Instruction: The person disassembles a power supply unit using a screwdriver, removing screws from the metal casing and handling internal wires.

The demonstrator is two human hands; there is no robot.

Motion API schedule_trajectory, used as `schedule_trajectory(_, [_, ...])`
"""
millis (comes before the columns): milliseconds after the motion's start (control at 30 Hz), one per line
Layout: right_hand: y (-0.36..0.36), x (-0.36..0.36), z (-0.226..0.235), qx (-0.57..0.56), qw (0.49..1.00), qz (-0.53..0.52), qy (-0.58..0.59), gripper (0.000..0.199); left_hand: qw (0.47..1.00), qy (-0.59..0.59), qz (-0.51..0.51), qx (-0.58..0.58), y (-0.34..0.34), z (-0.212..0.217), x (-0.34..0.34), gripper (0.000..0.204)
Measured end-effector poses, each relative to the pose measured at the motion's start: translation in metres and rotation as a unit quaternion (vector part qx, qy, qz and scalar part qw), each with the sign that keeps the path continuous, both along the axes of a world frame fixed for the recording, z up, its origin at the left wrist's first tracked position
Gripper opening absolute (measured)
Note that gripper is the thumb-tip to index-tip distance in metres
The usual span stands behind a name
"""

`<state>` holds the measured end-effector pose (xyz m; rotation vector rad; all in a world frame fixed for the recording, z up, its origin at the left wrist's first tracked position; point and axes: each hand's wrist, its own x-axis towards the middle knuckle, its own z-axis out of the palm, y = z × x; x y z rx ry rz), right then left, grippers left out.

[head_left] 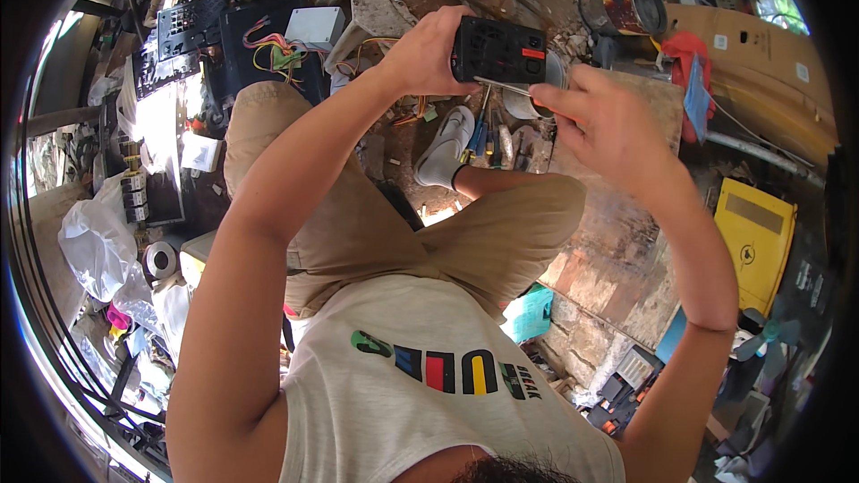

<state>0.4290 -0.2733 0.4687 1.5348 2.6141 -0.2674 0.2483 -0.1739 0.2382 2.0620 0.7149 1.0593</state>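
Note:
My left hand (428,52) grips a black computer power supply unit (495,46) by its left side and holds it up in front of me. The unit shows a fan grille, a socket and a small red label. In my right hand (608,121) is a screwdriver (503,86), its metal shaft pointing left along the unit's near edge. Whether its tip touches a screw cannot be made out. My fingers hide most of the screwdriver's handle.
Several hand tools (490,139) lie on the ground by my shoe. A pale metal power supply (315,27) with coloured wires sits at the left. To the right are a worn wooden board (617,241), a yellow case (754,237) and a cardboard box (761,58).

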Motion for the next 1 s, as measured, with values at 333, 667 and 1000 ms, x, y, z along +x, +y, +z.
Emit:
schedule_trajectory(333, [0.068,-0.043,0.010,-0.349,0.900,-0.250,-0.072,0.023,0.999,0.015,0.024,0.038,0.003,-0.006,-0.004,0.096])
schedule_trajectory(667, [0.036,-0.026,0.003,-0.034,0.998,0.017,0.046,0.033,0.997,-0.023,0.020,0.064,0.004,-0.009,0.001,0.092])
schedule_trajectory(1000, [0.025,-0.036,0.001,-0.023,0.966,0.113,-0.231,0.020,0.997,-0.018,0.032,0.074,0.005,-0.013,-0.001,0.095])
